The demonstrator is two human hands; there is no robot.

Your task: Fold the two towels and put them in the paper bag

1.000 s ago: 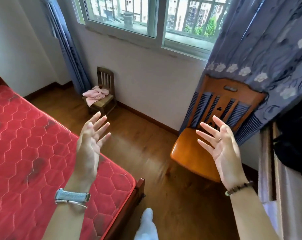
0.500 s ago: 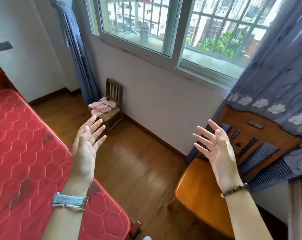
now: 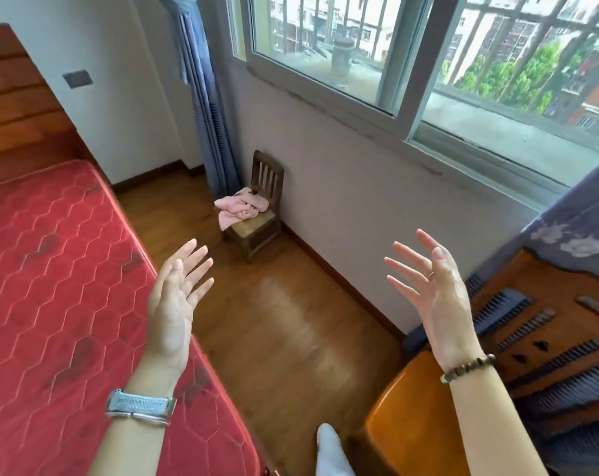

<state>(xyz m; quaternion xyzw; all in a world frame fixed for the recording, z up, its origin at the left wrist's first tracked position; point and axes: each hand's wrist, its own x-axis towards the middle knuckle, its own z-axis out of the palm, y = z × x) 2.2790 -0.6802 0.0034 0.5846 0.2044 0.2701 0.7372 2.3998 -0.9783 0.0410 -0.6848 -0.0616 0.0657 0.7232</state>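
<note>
Crumpled pink towels (image 3: 241,207) lie in a heap on the seat of a small dark wooden chair (image 3: 261,214) against the wall below the window. I cannot tell how many towels are in the heap. My left hand (image 3: 176,304) is raised over the edge of the bed, palm up, fingers spread, holding nothing. My right hand (image 3: 432,297) is raised at the same height on the right, fingers apart and empty. Both hands are well short of the towels. No paper bag is in view.
A bed with a red quilted mattress (image 3: 57,286) fills the left side. An orange wooden chair (image 3: 428,417) stands at the lower right, under a blue curtain (image 3: 572,231). A strip of wooden floor (image 3: 284,321) runs between bed and wall towards the small chair.
The view has swung left and up, so the small chair with the towels sits nearer the centre. Both hands stay raised and open, now slightly wider apart.
</note>
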